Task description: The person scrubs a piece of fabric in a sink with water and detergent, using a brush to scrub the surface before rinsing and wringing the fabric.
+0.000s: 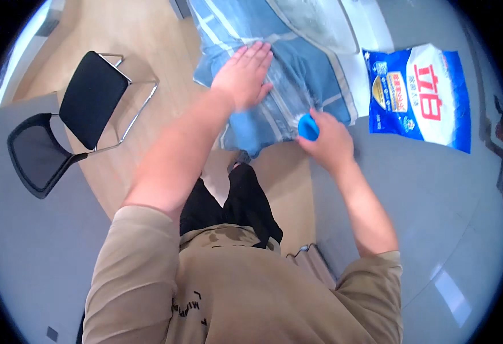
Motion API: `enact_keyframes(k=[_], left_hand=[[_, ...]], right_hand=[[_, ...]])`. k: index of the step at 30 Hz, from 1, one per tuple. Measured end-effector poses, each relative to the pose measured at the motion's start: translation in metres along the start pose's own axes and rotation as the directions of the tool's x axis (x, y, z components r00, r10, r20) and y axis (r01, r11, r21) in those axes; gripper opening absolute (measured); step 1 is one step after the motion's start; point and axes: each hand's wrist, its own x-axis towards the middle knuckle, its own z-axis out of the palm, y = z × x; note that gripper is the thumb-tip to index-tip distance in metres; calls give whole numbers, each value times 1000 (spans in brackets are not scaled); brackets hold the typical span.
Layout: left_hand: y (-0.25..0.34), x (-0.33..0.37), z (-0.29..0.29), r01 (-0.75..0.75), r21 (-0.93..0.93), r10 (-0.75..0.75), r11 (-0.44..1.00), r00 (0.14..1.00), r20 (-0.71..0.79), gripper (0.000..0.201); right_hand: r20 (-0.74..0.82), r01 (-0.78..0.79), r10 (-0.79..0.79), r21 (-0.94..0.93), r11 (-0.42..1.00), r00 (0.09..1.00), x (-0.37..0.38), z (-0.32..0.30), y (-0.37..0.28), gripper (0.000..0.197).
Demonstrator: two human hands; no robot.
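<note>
A black chair (94,100) with a flat padded seat, a dark mesh-like backrest and thin shiny metal tube legs straddles the left edge of a pale wood-toned floor (148,34); its seat is over the wood tone, its backrest mostly over the smooth grey floor (39,246) beyond. That floor bears a small dark square (52,333) near its lower border. Past the wood-toned floor's right edge, a glossy grey expanse (400,200) carries thin seams and a bright rectangular reflection (453,298). A blue-and-white plastic package (420,97) with large red printing shows against its upper part; what supports it is unclear. A brownish ridged object (313,262), partly hidden, sits along the wood-toned floor's right edge.
</note>
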Motion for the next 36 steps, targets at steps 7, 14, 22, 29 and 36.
enact_keyframes(k=[7, 14, 22, 29, 36], left_hand=[[41, -22, 3, 266, 17, -267, 964, 958, 104, 79], [124, -80, -6, 274, -127, -259, 953, 958, 123, 88], [127, -116, 29, 178, 139, -173, 974, 984, -53, 67], [147, -90, -21, 246, -44, -232, 968, 950, 210, 88], [140, -80, 11, 179, -37, -177, 983, 982, 62, 81]], right_hand=[[-49, -139, 148, 149, 979, 988, 20, -41, -7, 65], [-86, 23, -31, -97, 995, 996, 60, -21, -7, 70], [-363, 263, -283, -105, 959, 888, 46, -2, 14, 53], [-177, 201, -205, -43, 979, 963, 43, -14, 15, 29], [-339, 253, -192, 143, 957, 921, 33, -47, -5, 29]])
